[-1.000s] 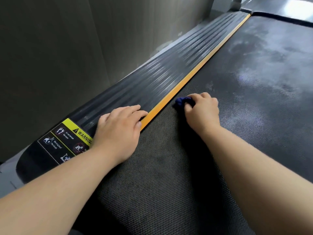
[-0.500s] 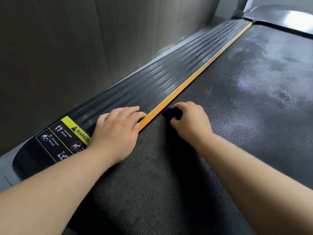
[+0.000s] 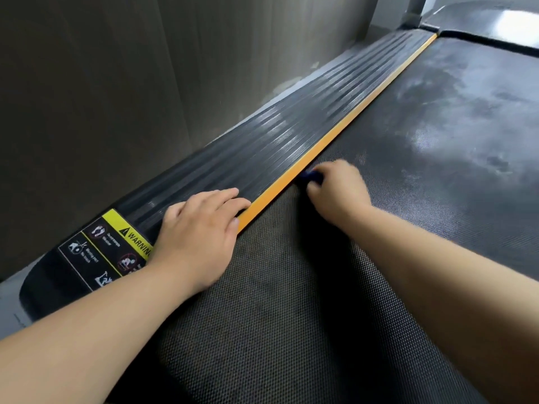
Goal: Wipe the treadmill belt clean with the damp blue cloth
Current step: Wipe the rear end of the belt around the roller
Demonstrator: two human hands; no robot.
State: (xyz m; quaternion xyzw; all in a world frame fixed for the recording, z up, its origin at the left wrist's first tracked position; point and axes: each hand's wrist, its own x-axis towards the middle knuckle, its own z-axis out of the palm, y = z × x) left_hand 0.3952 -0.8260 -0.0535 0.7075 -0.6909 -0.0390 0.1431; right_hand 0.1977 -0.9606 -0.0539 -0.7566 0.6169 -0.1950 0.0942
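The person's right hand (image 3: 335,188) is curled round a bunched blue cloth (image 3: 312,177) and holds it on the treadmill belt (image 3: 291,316), just beside the orange strip (image 3: 335,138). The left hand (image 3: 198,228) lies flat across the near end of that strip, fingers straight and grasping nothing, reaching onto the ribbed side rail (image 3: 262,147). A yellow warning label (image 3: 108,249) sits on the rail, on the far side of the strip from the cloth.

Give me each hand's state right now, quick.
Left hand: open, flat on the ribbed black side rail.
Right hand: closed around the bunched dark blue cloth.
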